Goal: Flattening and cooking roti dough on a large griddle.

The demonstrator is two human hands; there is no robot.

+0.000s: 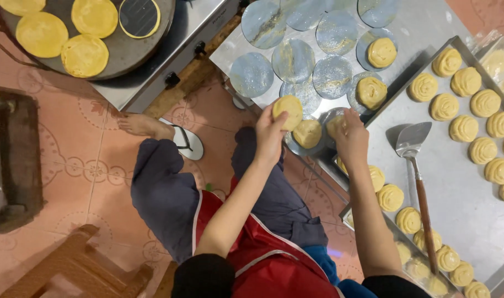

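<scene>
The left hand [271,131] has its fingers [278,113] closed around a pale yellow, swirled ball of dough [288,109], lifted clear above the round discs. The right hand [351,138] has its fingers curled down over a second yellow dough ball [334,126], which rests on one of the grey-blue marbled round discs [293,60]; whether that ball is gripped or only pressed I cannot tell. Between the two hands a third dough ball [307,133] sits on a disc of its own.

Farther out, two more dough balls [371,92] already sit on discs, while most of the marbled discs, spread over a shiny metal sheet [423,27], are bare. To the right lies a large metal baking tray [456,182] lined with rows of swirled yellow dough pieces [466,81], and a metal spatula with a brown wooden handle [414,160] lies across its bare middle.

At the top left, a dark round griddle [125,55] on a steel stove [186,33] carries several flattened yellow rounds [85,56] and one disc with a yellow edge around it.

By the look of it the work is at an early to middle stage: a few balls are set on discs and a few rounds are on the griddle, yet the tray holds many pieces. The person in a red apron [263,254] sits above a pink tiled floor [92,165], beside a wooden stool [75,265].
</scene>
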